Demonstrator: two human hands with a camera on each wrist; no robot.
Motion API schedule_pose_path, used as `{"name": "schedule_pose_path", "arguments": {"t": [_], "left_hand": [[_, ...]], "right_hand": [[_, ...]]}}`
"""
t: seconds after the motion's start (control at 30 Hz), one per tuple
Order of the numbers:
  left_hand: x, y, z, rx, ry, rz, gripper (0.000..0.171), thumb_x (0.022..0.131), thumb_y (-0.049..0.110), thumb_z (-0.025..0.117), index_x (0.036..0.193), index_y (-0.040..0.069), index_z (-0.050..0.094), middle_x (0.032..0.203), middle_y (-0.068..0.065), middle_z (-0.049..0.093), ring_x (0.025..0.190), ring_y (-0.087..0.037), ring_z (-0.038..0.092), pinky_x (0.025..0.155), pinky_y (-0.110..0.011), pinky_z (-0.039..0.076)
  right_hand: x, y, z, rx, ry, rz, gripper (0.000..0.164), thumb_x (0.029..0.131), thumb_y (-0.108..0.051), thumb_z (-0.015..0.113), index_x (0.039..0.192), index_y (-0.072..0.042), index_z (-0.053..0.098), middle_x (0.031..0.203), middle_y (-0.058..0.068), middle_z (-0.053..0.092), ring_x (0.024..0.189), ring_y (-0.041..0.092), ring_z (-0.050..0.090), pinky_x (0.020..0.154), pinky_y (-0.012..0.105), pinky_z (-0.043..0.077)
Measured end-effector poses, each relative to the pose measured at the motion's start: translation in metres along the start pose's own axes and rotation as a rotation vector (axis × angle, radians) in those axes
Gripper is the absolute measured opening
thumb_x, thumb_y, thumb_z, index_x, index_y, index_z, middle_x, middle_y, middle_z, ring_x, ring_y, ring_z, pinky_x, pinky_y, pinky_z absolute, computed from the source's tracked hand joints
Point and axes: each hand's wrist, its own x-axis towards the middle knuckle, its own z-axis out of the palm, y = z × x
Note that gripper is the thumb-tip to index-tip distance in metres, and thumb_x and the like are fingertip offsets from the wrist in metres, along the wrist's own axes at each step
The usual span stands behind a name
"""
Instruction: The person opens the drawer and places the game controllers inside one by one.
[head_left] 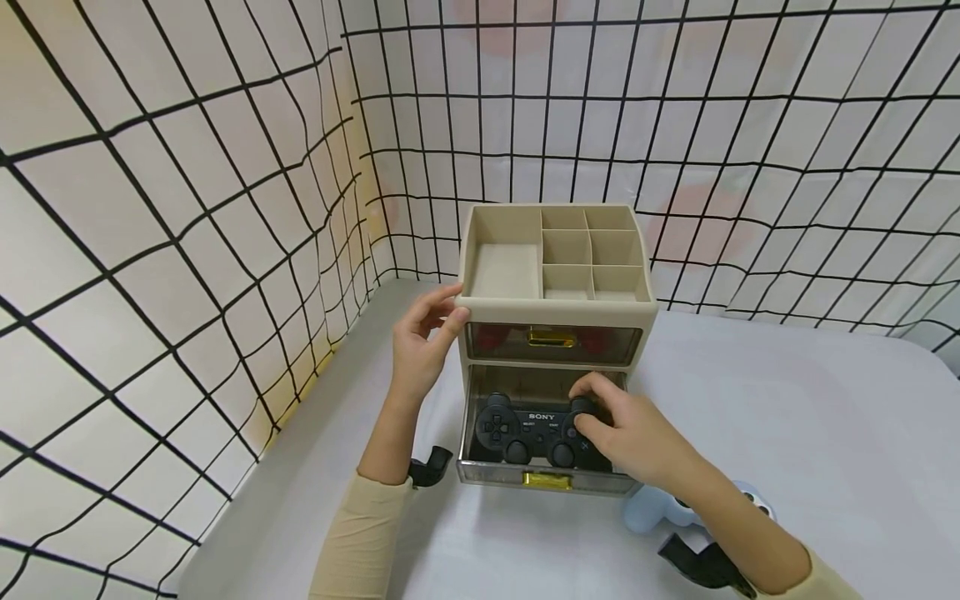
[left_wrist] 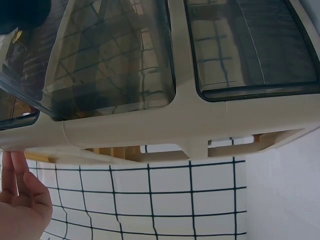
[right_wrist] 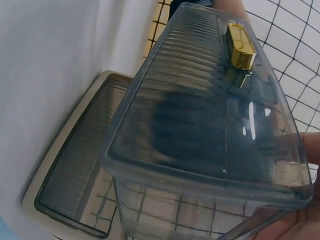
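Observation:
A beige desktop drawer organizer stands upright with its lower clear drawer pulled out. Inside that drawer lies a black Sony game controller, buttons up. My right hand reaches in and grips the controller's right side, thumb over the face and forefinger at the back edge. In the right wrist view, the controller shows dark through the drawer's clear front; part of the hand is beside it. My left hand holds the organizer's upper left front corner between thumb and fingers.
A light blue game controller lies on the white table, partly under my right forearm. The upper drawer is closed, with red things behind its dark front. Black wire grid panels stand along the left and back.

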Motion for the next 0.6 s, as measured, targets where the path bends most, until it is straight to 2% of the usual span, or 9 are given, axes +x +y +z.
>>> {"name": "schedule_pose_path", "arguments": {"t": [0.2, 0.33, 0.43, 0.53, 0.6], "left_hand": [[0.001, -0.024, -0.002, -0.009, 0.005, 0.001, 0.032, 0.087, -0.014, 0.061, 0.119, -0.011, 0.061, 0.097, -0.016, 0.061, 0.087, -0.009, 0.059, 0.075, -0.027, 0.045], [0.0, -0.028, -0.003, -0.015, 0.002, 0.014, 0.032, 0.088, -0.01, 0.063, 0.12, -0.007, 0.063, 0.098, -0.016, 0.062, 0.088, -0.012, 0.06, 0.075, -0.027, 0.045], [0.0, -0.029, -0.004, -0.014, -0.004, 0.025, 0.031, 0.089, -0.007, 0.064, 0.12, -0.006, 0.063, 0.098, -0.015, 0.062, 0.089, -0.015, 0.06, 0.075, -0.027, 0.045], [0.0, -0.03, -0.004, -0.01, -0.007, 0.035, 0.031, 0.089, -0.005, 0.064, 0.12, -0.006, 0.063, 0.099, -0.015, 0.062, 0.089, -0.015, 0.06, 0.075, -0.027, 0.045], [0.0, -0.03, -0.004, -0.006, -0.006, 0.038, 0.031, 0.089, -0.005, 0.064, 0.12, -0.006, 0.063, 0.099, -0.016, 0.062, 0.089, -0.014, 0.06, 0.075, -0.027, 0.046]], "right_hand": [[0.0, 0.0, 0.002, -0.052, 0.018, 0.012, 0.023, 0.093, -0.011, 0.051, 0.116, -0.013, 0.053, 0.08, 0.002, 0.064, 0.063, 0.018, 0.056, 0.053, 0.033, 0.044], [0.0, -0.001, 0.002, -0.065, 0.015, 0.007, 0.025, 0.094, -0.013, 0.051, 0.12, -0.011, 0.053, 0.076, 0.001, 0.064, 0.054, 0.015, 0.052, 0.047, 0.03, 0.041], [0.002, -0.001, 0.003, -0.114, 0.019, -0.004, 0.031, 0.097, -0.016, 0.05, 0.126, -0.007, 0.053, 0.081, 0.005, 0.066, 0.052, 0.014, 0.051, 0.045, 0.029, 0.04], [0.003, -0.002, 0.006, -0.224, 0.042, -0.04, 0.037, 0.099, -0.016, 0.048, 0.132, -0.001, 0.053, 0.106, 0.016, 0.068, 0.076, 0.023, 0.065, 0.061, 0.038, 0.053], [0.004, -0.002, 0.008, -0.304, 0.058, -0.071, 0.04, 0.099, -0.015, 0.047, 0.135, 0.004, 0.051, 0.12, 0.021, 0.064, 0.095, 0.032, 0.066, 0.075, 0.046, 0.055]]}}
